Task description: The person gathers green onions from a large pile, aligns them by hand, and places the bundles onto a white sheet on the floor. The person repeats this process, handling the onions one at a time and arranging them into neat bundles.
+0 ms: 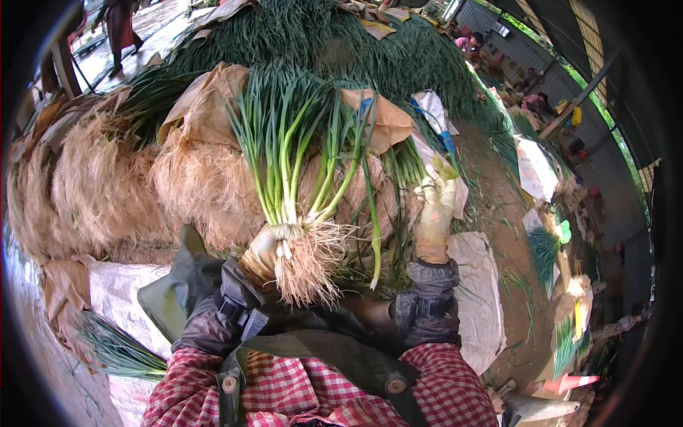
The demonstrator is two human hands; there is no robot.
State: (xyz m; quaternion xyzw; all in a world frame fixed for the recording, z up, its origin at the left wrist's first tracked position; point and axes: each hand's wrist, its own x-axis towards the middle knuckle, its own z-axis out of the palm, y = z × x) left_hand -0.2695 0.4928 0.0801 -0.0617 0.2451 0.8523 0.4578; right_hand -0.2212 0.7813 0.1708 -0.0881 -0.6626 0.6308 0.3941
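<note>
My left hand (267, 251), in a pale, stained glove, grips a bunch of green onions (288, 171) around the white stems just above the roots. The green leaves point away from me, and the tangled roots (312, 261) spill out to the right of my fist. Off to the right, my gloved right hand (438, 205) is raised with curled fingers around what look like yellowish-green leaf scraps (444, 168). Between the hands, a single green onion (375, 240) shows apart from the bunch, white end towards me; whether it touches anything is unclear.
Bundles with thick, dry roots (208, 187) line the ground ahead, partly under brown wrapping sheets (208, 104). Behind them rises a large heap of green onions (331, 48). White sacks (475, 299) lie beside me. A traffic cone (573, 382) stands right; a person (120, 32) is far left.
</note>
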